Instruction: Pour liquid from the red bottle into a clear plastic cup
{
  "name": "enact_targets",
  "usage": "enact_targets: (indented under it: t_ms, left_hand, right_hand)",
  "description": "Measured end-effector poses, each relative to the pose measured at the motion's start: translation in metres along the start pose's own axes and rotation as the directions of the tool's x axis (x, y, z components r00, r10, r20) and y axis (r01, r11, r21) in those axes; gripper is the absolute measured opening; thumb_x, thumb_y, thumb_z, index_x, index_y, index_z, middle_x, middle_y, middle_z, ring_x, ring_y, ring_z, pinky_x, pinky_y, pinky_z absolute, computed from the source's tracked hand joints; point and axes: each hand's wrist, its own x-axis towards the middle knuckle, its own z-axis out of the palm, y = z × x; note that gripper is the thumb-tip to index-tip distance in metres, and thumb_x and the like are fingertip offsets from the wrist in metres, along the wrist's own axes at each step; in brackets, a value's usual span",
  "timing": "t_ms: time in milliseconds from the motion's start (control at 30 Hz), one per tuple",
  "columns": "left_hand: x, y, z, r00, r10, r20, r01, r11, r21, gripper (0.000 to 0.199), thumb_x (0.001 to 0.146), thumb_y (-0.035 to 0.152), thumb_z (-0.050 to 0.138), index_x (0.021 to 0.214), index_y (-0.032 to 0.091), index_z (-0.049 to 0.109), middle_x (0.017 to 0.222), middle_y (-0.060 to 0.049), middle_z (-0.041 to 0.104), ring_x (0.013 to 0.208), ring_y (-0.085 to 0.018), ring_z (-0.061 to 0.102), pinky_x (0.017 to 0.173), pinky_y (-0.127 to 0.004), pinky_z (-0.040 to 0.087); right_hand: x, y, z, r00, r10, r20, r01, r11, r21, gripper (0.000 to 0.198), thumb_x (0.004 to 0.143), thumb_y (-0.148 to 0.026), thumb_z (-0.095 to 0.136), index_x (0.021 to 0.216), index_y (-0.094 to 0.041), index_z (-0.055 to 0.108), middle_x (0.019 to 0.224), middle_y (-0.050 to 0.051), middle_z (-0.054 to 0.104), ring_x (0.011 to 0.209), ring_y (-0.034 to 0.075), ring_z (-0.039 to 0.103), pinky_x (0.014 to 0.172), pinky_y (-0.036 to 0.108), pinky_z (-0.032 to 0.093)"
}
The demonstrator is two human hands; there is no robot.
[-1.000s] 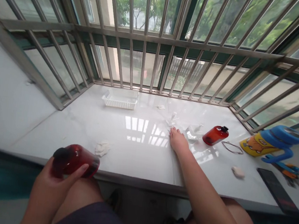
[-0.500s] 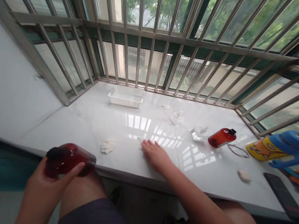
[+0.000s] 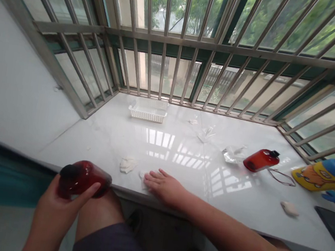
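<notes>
My left hand (image 3: 62,198) is wrapped round a dark red bottle (image 3: 95,179) with a black cap, tilted on its side just off the front edge of the white marble sill. My right hand (image 3: 164,187) lies flat near that edge, fingers stretched out and pressing on a small white tissue (image 3: 142,176) that shows past the fingertips. A crumpled white tissue (image 3: 127,165) rests on the sill to its left. Farther right, a second red bottle (image 3: 261,160) with a black cap lies on its side.
A white plastic basket (image 3: 148,115) stands at the back by the window bars. Clear crumpled wrappers (image 3: 233,154) lie mid-right. Beyond them are a thin cord loop (image 3: 283,178), a blue-and-yellow flask (image 3: 310,175), a small pale block (image 3: 289,208) and a black phone (image 3: 330,227).
My right hand has slid left and toward the front edge with the tissue under it. The left hand still holds the bottle. The whole view has shifted slightly.
</notes>
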Motion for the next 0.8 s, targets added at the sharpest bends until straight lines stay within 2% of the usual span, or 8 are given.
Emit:
enact_targets:
  t_ms: [100, 233, 300, 433, 500, 600, 700, 800]
  left_hand:
    - [-0.003, 0.010, -0.001, 0.999, -0.054, 0.000, 0.054, 0.998, -0.036, 0.071, 0.061, 0.060, 0.090, 0.119, 0.024, 0.072, 0.100, -0.006, 0.080, 0.093, -0.032, 0.077, 0.086, -0.044, 0.064]
    - [-0.008, 0.015, -0.003, 0.999, -0.032, 0.023, 0.034, 0.998, -0.058, 0.068, 0.060, 0.057, 0.090, 0.116, 0.023, 0.073, 0.099, -0.006, 0.080, 0.092, -0.032, 0.078, 0.086, -0.044, 0.065]
    - [-0.007, 0.011, -0.004, 0.999, -0.021, 0.045, 0.023, 0.999, -0.041, 0.067, 0.058, 0.057, 0.091, 0.113, 0.023, 0.073, 0.096, -0.005, 0.080, 0.088, -0.032, 0.078, 0.082, -0.045, 0.066]
    - [-0.002, 0.000, -0.004, 0.998, 0.002, 0.059, -0.002, 1.000, -0.001, 0.070, 0.056, 0.061, 0.091, 0.111, 0.023, 0.073, 0.094, -0.006, 0.081, 0.084, -0.033, 0.078, 0.077, -0.045, 0.066]
    - [-0.001, -0.001, -0.003, 0.998, 0.019, 0.056, -0.020, 1.000, 0.015, 0.071, 0.058, 0.063, 0.091, 0.113, 0.023, 0.073, 0.097, -0.006, 0.081, 0.085, -0.033, 0.078, 0.078, -0.045, 0.066]
    - [-0.002, 0.005, -0.003, 0.998, 0.048, 0.048, -0.049, 0.999, 0.017, 0.068, 0.059, 0.062, 0.091, 0.111, 0.023, 0.073, 0.095, -0.005, 0.080, 0.085, -0.032, 0.078, 0.082, -0.045, 0.066]
    - [-0.007, 0.011, -0.007, 0.997, 0.056, 0.051, -0.055, 0.998, -0.019, 0.065, 0.058, 0.058, 0.092, 0.109, 0.024, 0.072, 0.092, -0.003, 0.079, 0.083, -0.030, 0.077, 0.081, -0.043, 0.067]
    - [-0.012, 0.011, -0.010, 0.997, 0.045, 0.058, -0.041, 0.997, -0.064, 0.064, 0.057, 0.056, 0.092, 0.110, 0.025, 0.073, 0.092, -0.003, 0.079, 0.081, -0.030, 0.077, 0.077, -0.043, 0.068]
  right_hand:
    - [0.016, 0.050, -0.045, 0.966, 0.256, -0.027, -0.257, 0.965, -0.054, 0.048, 0.110, -0.031, 0.048, 0.158, -0.031, 0.054, 0.166, 0.001, 0.050, 0.158, 0.018, 0.039, 0.135, 0.040, 0.020]
    - [0.042, 0.111, -0.101, 0.840, 0.510, -0.186, -0.529, 0.846, -0.067, 0.058, 0.108, -0.015, 0.029, 0.165, -0.005, 0.037, 0.170, 0.028, 0.034, 0.162, 0.035, 0.031, 0.130, 0.066, 0.020]
    - [0.053, 0.106, -0.096, 0.841, 0.506, -0.192, -0.526, 0.847, -0.071, 0.057, 0.108, -0.015, 0.030, 0.163, -0.004, 0.039, 0.169, 0.029, 0.035, 0.161, 0.036, 0.032, 0.129, 0.065, 0.023]
    - [0.070, 0.056, -0.045, 0.964, 0.256, -0.073, -0.261, 0.962, -0.075, 0.050, 0.108, -0.028, 0.046, 0.158, -0.028, 0.054, 0.170, 0.005, 0.045, 0.159, 0.022, 0.038, 0.133, 0.043, 0.026]
    - [0.075, 0.050, -0.035, 0.981, 0.189, -0.037, -0.191, 0.979, -0.064, 0.049, 0.108, -0.031, 0.048, 0.157, -0.035, 0.055, 0.168, -0.002, 0.048, 0.158, 0.017, 0.039, 0.133, 0.038, 0.025]
    - [0.079, 0.084, -0.063, 0.943, 0.319, -0.092, -0.325, 0.943, -0.064, 0.052, 0.111, -0.025, 0.037, 0.162, -0.023, 0.048, 0.171, 0.008, 0.042, 0.160, 0.023, 0.035, 0.133, 0.045, 0.022]
    - [0.078, 0.130, -0.109, 0.838, 0.516, -0.178, -0.532, 0.845, -0.058, 0.058, 0.111, -0.018, 0.026, 0.167, -0.010, 0.034, 0.171, 0.023, 0.035, 0.162, 0.032, 0.031, 0.131, 0.059, 0.020]
    - [0.069, 0.130, -0.117, 0.791, 0.580, -0.195, -0.600, 0.797, -0.062, 0.057, 0.110, -0.018, 0.028, 0.165, -0.005, 0.036, 0.170, 0.028, 0.033, 0.161, 0.039, 0.031, 0.128, 0.066, 0.023]
